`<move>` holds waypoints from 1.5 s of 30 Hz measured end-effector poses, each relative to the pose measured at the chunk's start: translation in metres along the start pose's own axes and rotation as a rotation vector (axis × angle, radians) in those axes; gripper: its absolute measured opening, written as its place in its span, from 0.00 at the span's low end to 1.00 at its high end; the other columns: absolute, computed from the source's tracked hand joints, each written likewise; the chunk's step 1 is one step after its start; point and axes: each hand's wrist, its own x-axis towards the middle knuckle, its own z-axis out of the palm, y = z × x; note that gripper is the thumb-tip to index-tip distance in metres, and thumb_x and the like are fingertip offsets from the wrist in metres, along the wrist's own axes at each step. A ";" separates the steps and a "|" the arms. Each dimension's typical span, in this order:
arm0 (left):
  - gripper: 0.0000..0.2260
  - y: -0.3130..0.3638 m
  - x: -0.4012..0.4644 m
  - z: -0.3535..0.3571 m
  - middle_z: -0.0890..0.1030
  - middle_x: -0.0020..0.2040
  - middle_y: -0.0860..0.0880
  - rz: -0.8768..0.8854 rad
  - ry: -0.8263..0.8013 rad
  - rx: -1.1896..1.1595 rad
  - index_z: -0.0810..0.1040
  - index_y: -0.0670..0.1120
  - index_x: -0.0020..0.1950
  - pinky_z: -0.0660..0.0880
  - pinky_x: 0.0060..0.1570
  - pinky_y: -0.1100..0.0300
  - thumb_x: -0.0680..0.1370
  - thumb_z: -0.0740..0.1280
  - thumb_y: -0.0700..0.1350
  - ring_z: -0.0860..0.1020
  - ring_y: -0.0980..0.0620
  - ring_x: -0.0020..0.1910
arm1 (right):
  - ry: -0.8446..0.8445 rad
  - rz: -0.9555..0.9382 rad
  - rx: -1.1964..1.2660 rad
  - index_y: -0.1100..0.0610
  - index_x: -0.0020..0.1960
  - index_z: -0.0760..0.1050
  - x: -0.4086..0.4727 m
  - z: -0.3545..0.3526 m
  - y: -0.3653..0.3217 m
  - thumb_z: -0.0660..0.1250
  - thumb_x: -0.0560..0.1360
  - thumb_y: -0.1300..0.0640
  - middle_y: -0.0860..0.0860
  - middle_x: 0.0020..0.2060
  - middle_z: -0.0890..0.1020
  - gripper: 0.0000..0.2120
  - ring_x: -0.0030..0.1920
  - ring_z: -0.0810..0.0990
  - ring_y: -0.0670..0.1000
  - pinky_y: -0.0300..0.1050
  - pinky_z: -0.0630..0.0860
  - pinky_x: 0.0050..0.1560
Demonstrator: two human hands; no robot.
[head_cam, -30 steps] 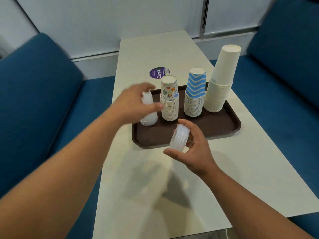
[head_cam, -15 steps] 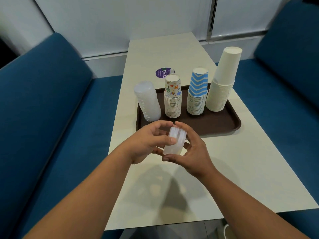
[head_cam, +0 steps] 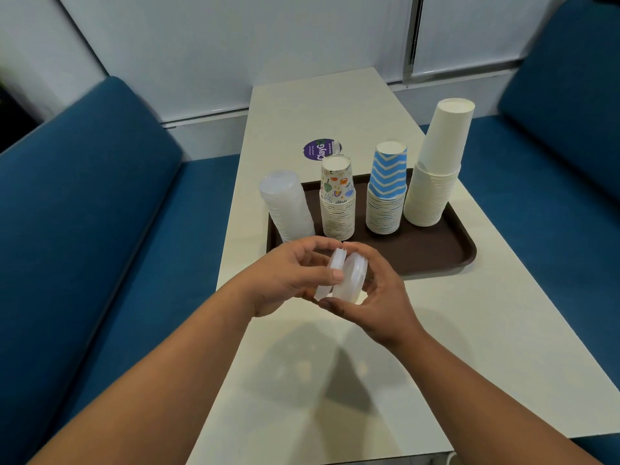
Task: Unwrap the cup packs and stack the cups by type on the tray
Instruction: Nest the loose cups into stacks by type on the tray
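I see a cream tabletop (head_cam: 335, 105) running toward a pale panelled wall (head_cam: 235, 45), with blue upholstered benches (head_cam: 84, 196) on both sides and a round purple sticker (head_cam: 318, 150) on its far half.

A tray (head_cam: 436, 260) lies across the middle of the table (head_cam: 503, 347); on it four upside-down cup stacks stand in a row; from left to right, the clear plastic stack (head_cam: 287, 206) at the tray's left edge, the printed stack (head_cam: 337, 199), the zigzag stack (head_cam: 385, 189), then the tall plain stack (head_cam: 436, 166) at the right; behind the tray a round sticker (head_cam: 320, 150) lies on the table; in front of the tray, above the table, the left hand (head_cam: 288, 273) and right hand (head_cam: 375, 290) meet around a short stack of plastic cups (head_cam: 342, 280); benches (head_cam: 84, 229) flank the table on both sides.
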 end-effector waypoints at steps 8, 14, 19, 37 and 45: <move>0.23 0.065 0.028 -0.063 0.75 0.58 0.51 0.146 0.395 0.470 0.75 0.58 0.61 0.77 0.43 0.59 0.68 0.76 0.46 0.79 0.51 0.45 | 0.017 0.048 -0.029 0.41 0.66 0.70 0.007 -0.009 0.014 0.81 0.58 0.39 0.40 0.62 0.76 0.40 0.63 0.76 0.43 0.35 0.76 0.55; 0.29 0.082 0.078 -0.104 0.72 0.67 0.49 -0.001 0.425 1.009 0.68 0.56 0.71 0.71 0.47 0.58 0.71 0.72 0.49 0.73 0.47 0.54 | 0.007 0.076 -0.037 0.40 0.65 0.70 0.008 -0.008 0.019 0.80 0.57 0.38 0.39 0.63 0.76 0.39 0.62 0.77 0.43 0.35 0.77 0.57; 0.29 0.085 0.097 -0.109 0.72 0.68 0.47 -0.030 0.376 1.062 0.68 0.55 0.72 0.71 0.48 0.58 0.72 0.73 0.48 0.72 0.48 0.54 | 0.001 0.074 -0.060 0.35 0.63 0.69 0.009 -0.012 0.021 0.82 0.59 0.41 0.37 0.62 0.76 0.37 0.62 0.76 0.41 0.29 0.75 0.54; 0.34 0.093 0.062 -0.084 0.67 0.73 0.51 0.139 0.450 1.056 0.64 0.55 0.74 0.66 0.66 0.52 0.71 0.74 0.58 0.67 0.49 0.70 | 0.011 0.034 -0.148 0.25 0.66 0.61 0.013 -0.017 0.022 0.79 0.58 0.35 0.35 0.64 0.68 0.42 0.63 0.74 0.40 0.29 0.74 0.54; 0.18 0.010 0.017 0.011 0.80 0.55 0.51 0.054 0.203 0.207 0.78 0.53 0.57 0.80 0.49 0.55 0.70 0.77 0.53 0.81 0.52 0.51 | 0.004 -0.025 -0.091 0.33 0.68 0.65 0.011 -0.009 0.011 0.82 0.55 0.40 0.41 0.65 0.72 0.45 0.66 0.74 0.45 0.43 0.77 0.61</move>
